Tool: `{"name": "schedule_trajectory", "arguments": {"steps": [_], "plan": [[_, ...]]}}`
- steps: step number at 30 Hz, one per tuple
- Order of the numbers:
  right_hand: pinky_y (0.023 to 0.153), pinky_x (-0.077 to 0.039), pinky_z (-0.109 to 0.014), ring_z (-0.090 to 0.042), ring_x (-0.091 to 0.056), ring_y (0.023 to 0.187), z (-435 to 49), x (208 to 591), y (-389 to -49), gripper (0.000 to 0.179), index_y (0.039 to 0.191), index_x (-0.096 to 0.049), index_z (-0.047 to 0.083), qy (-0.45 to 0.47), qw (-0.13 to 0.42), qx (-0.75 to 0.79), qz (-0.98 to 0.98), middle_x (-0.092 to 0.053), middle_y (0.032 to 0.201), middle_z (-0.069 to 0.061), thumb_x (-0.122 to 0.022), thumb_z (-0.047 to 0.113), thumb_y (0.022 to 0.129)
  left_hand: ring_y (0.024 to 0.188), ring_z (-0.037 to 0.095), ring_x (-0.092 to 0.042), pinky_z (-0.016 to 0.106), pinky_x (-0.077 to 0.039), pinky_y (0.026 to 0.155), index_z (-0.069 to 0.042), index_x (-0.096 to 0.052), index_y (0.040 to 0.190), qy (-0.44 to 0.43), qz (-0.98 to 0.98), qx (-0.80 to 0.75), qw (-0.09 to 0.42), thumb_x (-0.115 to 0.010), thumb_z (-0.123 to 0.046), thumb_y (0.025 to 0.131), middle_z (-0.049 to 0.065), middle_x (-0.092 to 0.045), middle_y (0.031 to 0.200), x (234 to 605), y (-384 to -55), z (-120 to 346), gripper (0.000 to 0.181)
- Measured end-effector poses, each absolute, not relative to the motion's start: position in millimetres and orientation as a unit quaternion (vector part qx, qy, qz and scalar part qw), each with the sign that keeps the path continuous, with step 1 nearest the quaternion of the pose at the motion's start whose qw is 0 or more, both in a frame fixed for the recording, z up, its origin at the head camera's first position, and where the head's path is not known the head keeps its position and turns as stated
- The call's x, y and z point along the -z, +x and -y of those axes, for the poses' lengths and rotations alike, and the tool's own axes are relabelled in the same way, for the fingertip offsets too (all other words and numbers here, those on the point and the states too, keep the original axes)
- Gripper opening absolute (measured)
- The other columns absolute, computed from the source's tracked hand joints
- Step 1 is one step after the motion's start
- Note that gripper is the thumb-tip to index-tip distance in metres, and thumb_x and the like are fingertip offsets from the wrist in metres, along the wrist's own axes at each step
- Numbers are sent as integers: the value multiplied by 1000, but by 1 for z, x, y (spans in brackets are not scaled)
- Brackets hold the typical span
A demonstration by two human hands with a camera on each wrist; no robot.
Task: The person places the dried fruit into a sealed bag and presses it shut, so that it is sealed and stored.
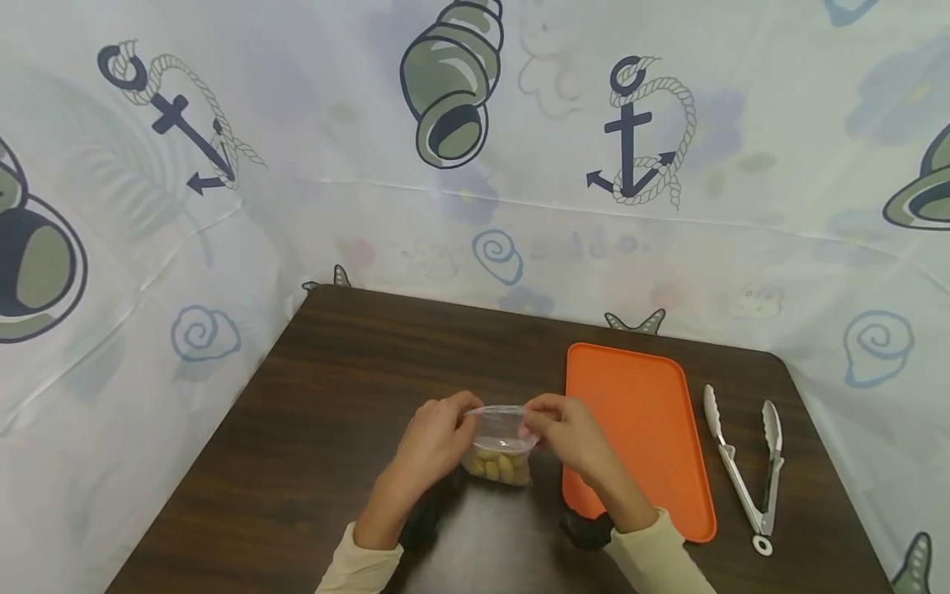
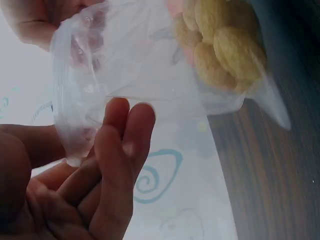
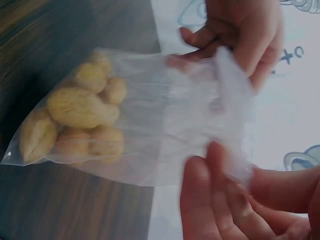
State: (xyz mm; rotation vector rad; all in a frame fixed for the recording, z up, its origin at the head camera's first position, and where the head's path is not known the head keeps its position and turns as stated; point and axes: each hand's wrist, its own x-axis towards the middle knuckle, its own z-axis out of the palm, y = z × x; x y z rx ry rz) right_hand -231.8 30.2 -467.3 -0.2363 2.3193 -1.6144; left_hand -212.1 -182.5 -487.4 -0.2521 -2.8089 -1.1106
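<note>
A clear plastic bag (image 1: 496,426) hangs upright by its top edge between both hands, above the table's middle. Lumpy tan pieces that look like unshelled peanuts (image 3: 75,107) fill its lower part. The left hand (image 1: 436,437) pinches the left corner of the bag's mouth between thumb and fingers. At the opposite corner, the right hand (image 1: 573,433) pinches the same rim. In the left wrist view, the peanuts (image 2: 225,45) sit at the bag's bottom. Whether the bag's mouth is sealed cannot be told.
An orange tray (image 1: 638,429) lies to the right, partly under the right forearm. Beyond it rest spread metal tongs (image 1: 764,511) with pale tips. The dark wood-grain table (image 1: 312,412) meets a patterned cloth (image 1: 371,214) at the back and sides.
</note>
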Motion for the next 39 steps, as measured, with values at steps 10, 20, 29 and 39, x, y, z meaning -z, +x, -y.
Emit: {"name": "schedule_trajectory", "arguments": {"steps": [10,20,29,39], "plan": [[66,-48,-28,-14,-57,74,-25,479,-228,8,102,-74,8,-64,39,442,-894,-69,87,-5,-73,11,94,52,8,-43,24,-33,50,-16,-76,73,-79,945,302,93,-75,-25,95,-6,-60,60,489,-216,184,23],[54,-51,-22,-14,-69,63,-20,466,-217,12,100,-78,1,-106,-22,400,-910,-76,79,-7,-67,4,97,71,11,-58,29,-49,65,-10,-81,105,-52,920,385,50,-67,-9,94,1,-78,92,473,-213,187,18],[55,-51,-28,-14,-60,57,-21,470,-222,15,101,-74,4,-65,28,495,-866,-65,68,-2,-60,10,100,55,10,-50,27,-45,57,-9,-80,108,-56,908,414,32,-60,-13,99,-2,-69,74,469,-214,197,22],[62,-61,-31,-18,-66,60,-38,461,-229,21,109,-70,-7,-1,89,639,-764,-67,76,-8,-54,4,101,107,18,-70,30,-58,93,-12,-66,138,-158,814,557,-46,-72,-16,98,5,-74,118,467,-209,212,41]]}}
